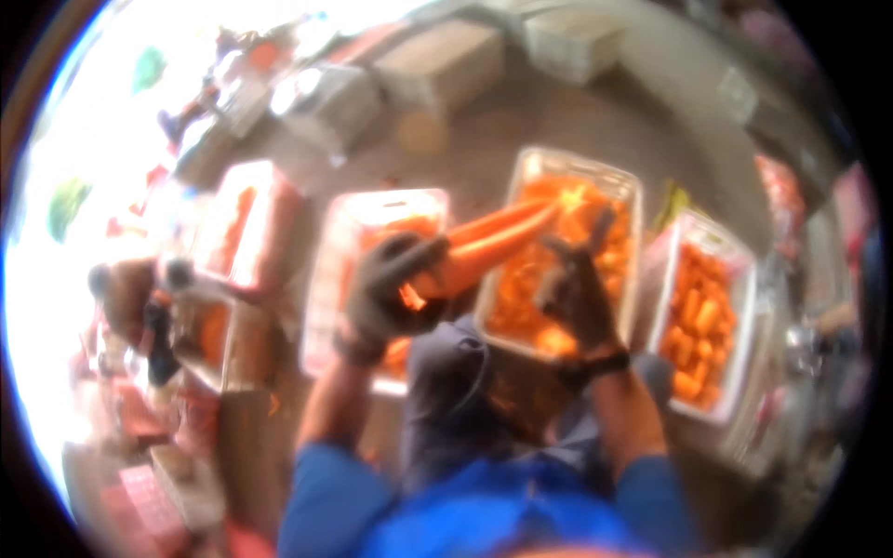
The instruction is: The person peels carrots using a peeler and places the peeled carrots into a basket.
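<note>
Dark-gloved, my left hand (398, 289) is closed around long orange carrots (499, 240), which point up and right over a middle crate. My right hand (575, 293), also in a dark glove, is above that crate (636, 230) with thumb and a finger spread; nothing plainly shows in it, though blur hides its palm. Many carrots or carrot pieces (513, 303) fill the middle crate. Behind my left hand is a whitish crate (321, 293) with more orange produce. Farther right, a white crate (741, 335) holds short orange pieces (701, 314).
A pinkish crate (268, 223) and a brown one (241, 349) stand at left, beside a bent-over person (129, 300). Large pale boxes (446, 63) line the far side of the floor. Something yellow-green (673, 202) lies behind the right crate.
</note>
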